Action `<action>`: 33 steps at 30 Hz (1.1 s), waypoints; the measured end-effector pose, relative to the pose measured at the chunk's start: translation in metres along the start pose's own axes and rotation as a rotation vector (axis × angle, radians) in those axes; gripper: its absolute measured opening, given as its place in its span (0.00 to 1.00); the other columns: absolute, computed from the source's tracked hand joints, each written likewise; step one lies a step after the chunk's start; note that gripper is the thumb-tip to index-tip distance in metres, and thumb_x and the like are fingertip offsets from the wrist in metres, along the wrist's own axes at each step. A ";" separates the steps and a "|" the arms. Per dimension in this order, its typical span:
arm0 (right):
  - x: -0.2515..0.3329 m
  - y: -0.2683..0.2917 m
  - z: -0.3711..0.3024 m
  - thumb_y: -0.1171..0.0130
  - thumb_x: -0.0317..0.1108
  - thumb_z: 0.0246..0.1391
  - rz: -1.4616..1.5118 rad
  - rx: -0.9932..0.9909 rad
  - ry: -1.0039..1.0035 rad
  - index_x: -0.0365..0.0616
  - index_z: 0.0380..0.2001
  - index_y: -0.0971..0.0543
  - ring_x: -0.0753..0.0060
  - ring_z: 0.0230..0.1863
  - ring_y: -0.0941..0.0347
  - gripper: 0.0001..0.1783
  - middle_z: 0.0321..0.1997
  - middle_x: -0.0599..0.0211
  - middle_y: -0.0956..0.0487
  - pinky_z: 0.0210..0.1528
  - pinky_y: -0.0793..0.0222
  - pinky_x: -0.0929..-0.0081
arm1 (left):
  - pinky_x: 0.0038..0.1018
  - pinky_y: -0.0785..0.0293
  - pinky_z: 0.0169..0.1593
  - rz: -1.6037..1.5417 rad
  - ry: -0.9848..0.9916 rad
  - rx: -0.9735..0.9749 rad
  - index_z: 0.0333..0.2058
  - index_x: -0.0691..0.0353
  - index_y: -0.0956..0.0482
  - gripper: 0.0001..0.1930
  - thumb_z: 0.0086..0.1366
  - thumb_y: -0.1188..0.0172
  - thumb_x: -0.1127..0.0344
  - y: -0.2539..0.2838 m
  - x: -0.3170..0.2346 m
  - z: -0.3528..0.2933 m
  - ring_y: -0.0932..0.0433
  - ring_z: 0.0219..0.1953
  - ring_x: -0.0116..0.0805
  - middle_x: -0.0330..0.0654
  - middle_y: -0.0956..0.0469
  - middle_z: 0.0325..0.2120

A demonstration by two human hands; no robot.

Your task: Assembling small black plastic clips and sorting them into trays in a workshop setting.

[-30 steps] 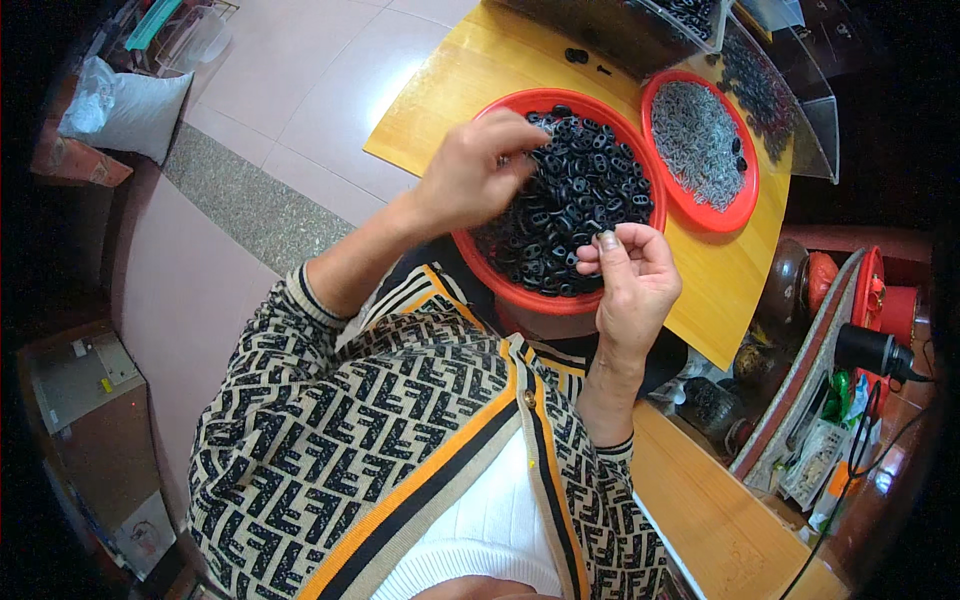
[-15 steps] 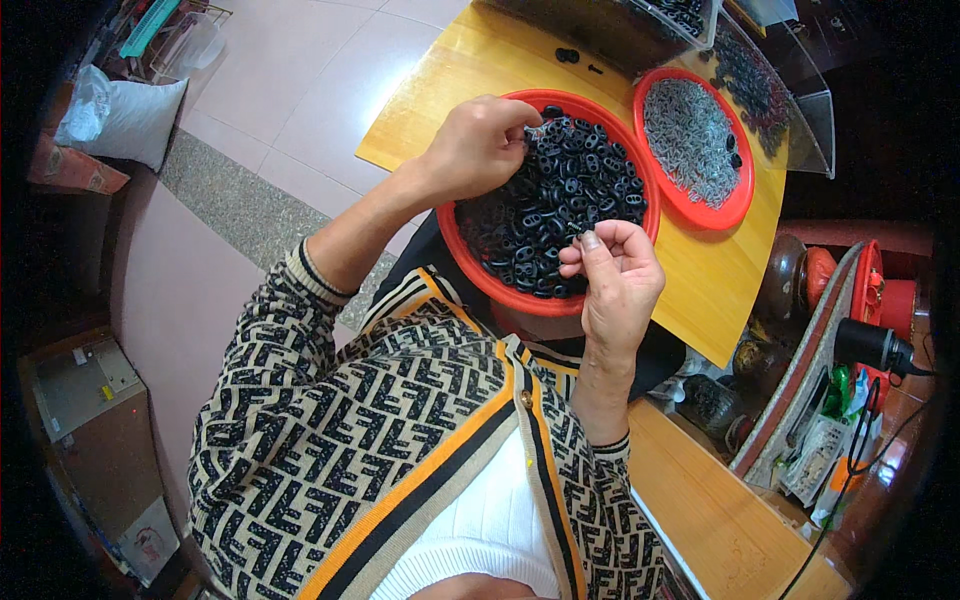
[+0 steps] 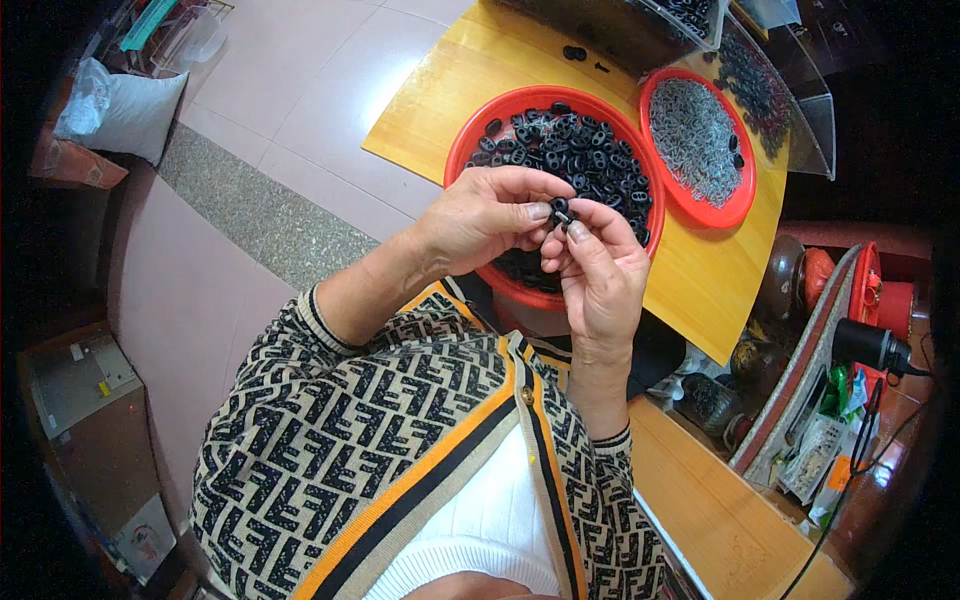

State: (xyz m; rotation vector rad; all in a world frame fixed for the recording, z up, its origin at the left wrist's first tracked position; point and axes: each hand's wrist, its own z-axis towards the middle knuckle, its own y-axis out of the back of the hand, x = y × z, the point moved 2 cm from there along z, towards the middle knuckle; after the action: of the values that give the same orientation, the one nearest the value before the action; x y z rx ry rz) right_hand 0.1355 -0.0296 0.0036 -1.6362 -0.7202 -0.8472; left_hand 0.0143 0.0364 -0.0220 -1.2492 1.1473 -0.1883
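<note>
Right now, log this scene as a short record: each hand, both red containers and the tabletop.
Left hand: pinching a small black piece
Right hand: fingertips beside that piece, pinching a tiny part too small to identify
Larger red basin: many black pieces, below the hands
Smaller red tray: silvery parts, two dark pieces
Wooden tabletop: loose black parts toward far edge

A small, rounded black piece [image 3: 559, 204] is pinched at the fingertips of the left hand [image 3: 488, 215]; a slim, shiny bit [image 3: 566, 217] (too tiny to make out fully) shows at its lower side, slanting toward the thumb tip of the right hand [image 3: 603, 280].
</note>
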 end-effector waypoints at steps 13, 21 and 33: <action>0.002 0.004 0.000 0.51 0.24 0.51 -0.025 -0.039 -0.022 0.32 0.38 0.30 0.78 0.26 0.28 0.10 0.29 0.61 0.25 0.27 0.29 0.84 | 0.18 0.30 0.31 0.492 -0.206 -0.146 0.33 0.70 0.29 0.05 0.56 0.48 0.77 -0.001 -0.003 -0.005 0.28 0.27 0.22 0.38 0.27 0.25; -0.001 0.007 0.008 0.50 0.22 0.49 -0.098 -0.099 0.043 0.32 0.37 0.29 0.79 0.25 0.28 0.10 0.29 0.64 0.26 0.24 0.32 0.87 | 0.17 0.30 0.35 0.680 -0.269 -0.022 0.34 0.69 0.26 0.09 0.53 0.44 0.78 -0.001 -0.004 -0.005 0.28 0.30 0.21 0.36 0.26 0.25; -0.002 -0.003 0.001 0.49 0.22 0.49 -0.107 -0.088 0.028 0.33 0.36 0.29 0.81 0.25 0.29 0.09 0.29 0.65 0.26 0.24 0.32 0.87 | 0.17 0.28 0.34 0.316 -0.133 -0.011 0.32 0.68 0.26 0.07 0.52 0.43 0.79 0.006 -0.007 -0.008 0.27 0.28 0.22 0.38 0.26 0.25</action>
State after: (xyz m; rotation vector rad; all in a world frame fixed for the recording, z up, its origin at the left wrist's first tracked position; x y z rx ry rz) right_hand 0.1325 -0.0280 0.0035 -1.6721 -0.7659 -0.9892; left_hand 0.0029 0.0381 -0.0218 -1.0574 1.2131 0.1358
